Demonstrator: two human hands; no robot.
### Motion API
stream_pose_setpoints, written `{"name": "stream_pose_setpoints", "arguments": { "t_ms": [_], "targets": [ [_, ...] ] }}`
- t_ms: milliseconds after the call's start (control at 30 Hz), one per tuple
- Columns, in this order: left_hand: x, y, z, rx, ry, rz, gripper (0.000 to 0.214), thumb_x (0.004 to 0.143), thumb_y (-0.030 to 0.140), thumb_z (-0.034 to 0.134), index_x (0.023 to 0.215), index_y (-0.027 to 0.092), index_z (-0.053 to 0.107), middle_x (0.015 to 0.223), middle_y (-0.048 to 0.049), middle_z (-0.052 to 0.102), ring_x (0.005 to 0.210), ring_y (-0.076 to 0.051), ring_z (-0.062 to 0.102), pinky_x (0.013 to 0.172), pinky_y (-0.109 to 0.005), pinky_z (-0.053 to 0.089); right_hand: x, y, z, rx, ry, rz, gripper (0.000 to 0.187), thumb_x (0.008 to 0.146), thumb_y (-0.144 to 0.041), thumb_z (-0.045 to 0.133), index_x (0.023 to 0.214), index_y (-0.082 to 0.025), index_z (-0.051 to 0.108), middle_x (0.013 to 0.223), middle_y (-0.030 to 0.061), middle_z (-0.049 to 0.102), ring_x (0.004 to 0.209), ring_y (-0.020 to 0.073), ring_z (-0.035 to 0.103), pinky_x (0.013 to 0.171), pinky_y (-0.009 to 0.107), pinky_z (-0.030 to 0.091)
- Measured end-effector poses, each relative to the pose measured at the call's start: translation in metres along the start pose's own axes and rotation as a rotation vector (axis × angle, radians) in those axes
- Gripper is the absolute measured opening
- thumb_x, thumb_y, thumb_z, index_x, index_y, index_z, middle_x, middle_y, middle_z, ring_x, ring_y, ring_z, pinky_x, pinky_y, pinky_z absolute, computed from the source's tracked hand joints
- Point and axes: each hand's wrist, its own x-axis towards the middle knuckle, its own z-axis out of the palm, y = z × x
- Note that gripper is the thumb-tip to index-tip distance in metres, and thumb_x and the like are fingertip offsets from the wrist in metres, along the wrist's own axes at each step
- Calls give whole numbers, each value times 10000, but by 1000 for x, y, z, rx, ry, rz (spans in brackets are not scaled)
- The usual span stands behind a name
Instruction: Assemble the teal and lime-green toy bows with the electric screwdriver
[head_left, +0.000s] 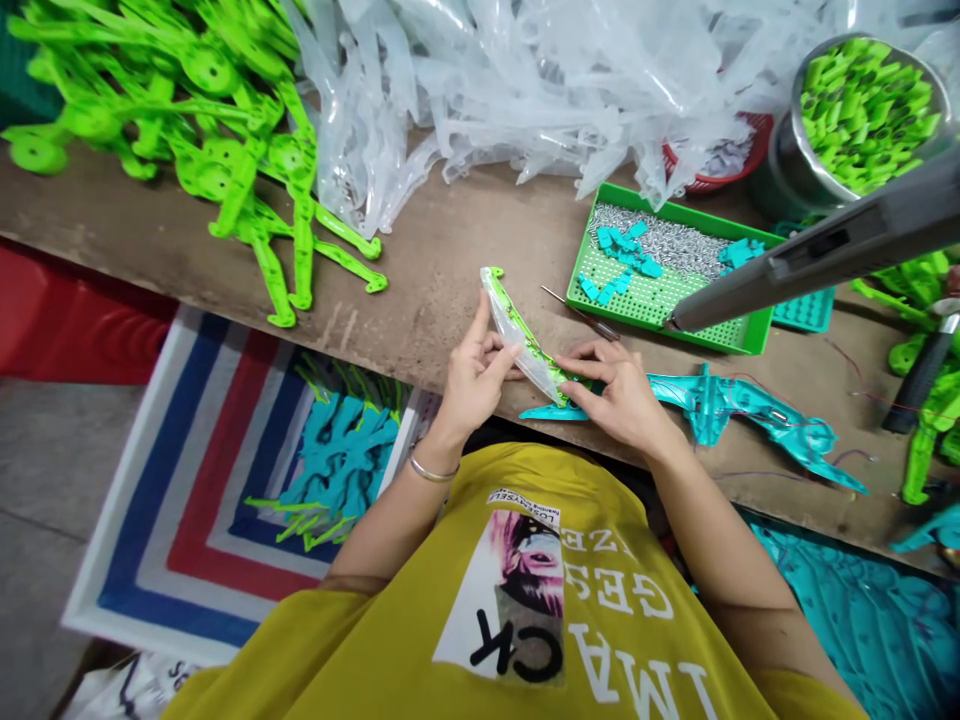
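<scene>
Near the table's front edge, my left hand (476, 375) pinches a translucent white plastic piece (521, 345), curved and pointed. Along its right side lies a narrow bright green plastic strip (517, 310) with a small hook at the top. The fingers of my right hand (619, 390) close on the lower end of the green strip. Under and beside that hand lies a long teal plastic part (720, 400) with thin wires along it, partly hidden by the hand. A thin screwdriver (592, 320) rests just above my right hand.
A green basket (675, 340) holds small screws and teal pieces, with a grey power tool (810, 245) hanging over it. Green parts (217, 160) and translucent pieces (517, 90) are heaped at the back. A metal bowl (795, 150) and striped tray (191, 480) hold more parts.
</scene>
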Motion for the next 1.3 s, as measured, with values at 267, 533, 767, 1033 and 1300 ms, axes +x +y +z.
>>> {"name": "stream_pose_setpoints", "arguments": {
  "t_ms": [267,533,767,1033,1300],
  "targets": [
    [-16,15,11,275,88,233,781,954,400,695,1635,307,325,988,-27,704,680,-92,621,688,-210,585,0,-1,-1,10,1,5,310,945,-299,633,1222,-328,769,1201,74,720,1191,314,616,989,516,399],
    [-8,4,3,95,80,53,821,928,423,725,1634,331,317,932,-7,689,759,-130,691,702,-249,640,1,1,1,17,7,6,311,943,-325,634,1221,-326,773,1193,83,717,1184,319,617,980,524,408],
    [-8,-1,3,-15,88,-29,888,908,417,753,1649,320,273,919,5,686,798,-124,711,700,-220,651,1,1,1,11,4,14,309,934,-316,650,1218,-299,772,1201,90,717,1190,320,623,978,528,406],
    [-11,-2,8,60,77,-17,901,911,426,748,1654,299,254,940,0,693,771,-126,724,706,-245,656,1,1,0,16,2,-2,316,941,-312,640,1231,-327,765,1189,75,720,1179,313,626,997,533,406],
    [-9,6,5,114,42,-58,1151,724,295,907,1662,240,241,960,-25,708,694,-106,706,637,-178,574,0,0,-1,10,-3,5,312,955,-326,640,1240,-292,761,1194,83,716,1187,309,622,1000,517,399]
  ]
}}
